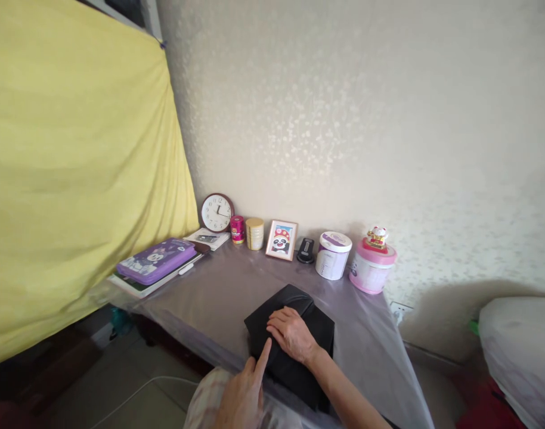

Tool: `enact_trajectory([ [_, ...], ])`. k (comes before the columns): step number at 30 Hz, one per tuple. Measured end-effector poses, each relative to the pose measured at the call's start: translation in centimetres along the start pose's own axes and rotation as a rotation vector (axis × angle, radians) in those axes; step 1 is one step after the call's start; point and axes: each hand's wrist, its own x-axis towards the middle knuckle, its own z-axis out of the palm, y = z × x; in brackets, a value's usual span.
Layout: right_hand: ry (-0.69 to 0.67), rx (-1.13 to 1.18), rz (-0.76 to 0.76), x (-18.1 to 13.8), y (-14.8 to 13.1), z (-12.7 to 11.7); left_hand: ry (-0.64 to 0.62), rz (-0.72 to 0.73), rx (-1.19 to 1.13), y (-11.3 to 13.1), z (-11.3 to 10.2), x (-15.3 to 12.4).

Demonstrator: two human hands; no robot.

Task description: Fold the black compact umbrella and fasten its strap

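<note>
the black folded item (pixel 285 368) lies beneath the right hand (pixel 293 335), fingers flat, unclamped; the left hand (pixel 245 387) points over its near left side, grip unclear.

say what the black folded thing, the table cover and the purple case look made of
Black folded thing: probably fabric or soft synthetic, with a faint sheen along its creases.
Table cover: likely plastic film, glossy, wrinkled and semi-see-through at the edge.
Purple case: perhaps molded plastic, smooth and printed, with rounded corners.
</note>
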Motion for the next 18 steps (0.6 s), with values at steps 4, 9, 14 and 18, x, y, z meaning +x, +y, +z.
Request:
enact_trajectory([
  [4, 0.004, -0.064, 0.123, 0.2, 3.8, 0.1, 0.0, -0.011, 0.007, 0.2, 0.1, 0.0],
  [9, 0.02, -0.15, 0.326, 1.6, 8.2, -1.2, -0.021, -0.044, 0.014, 0.5, -0.2, -0.2],
  [14, 0.077, -0.12, 0.263, 1.0, 6.4, -1.9, -0.015, -0.038, 0.001, 0.2, 0.3, 0.0],
  [18, -0.03, 0.039, -0.038, 0.5, 4.0, -0.6, -0.007, -0.035, -0.007, 0.0, 0.4, 0.0],
])
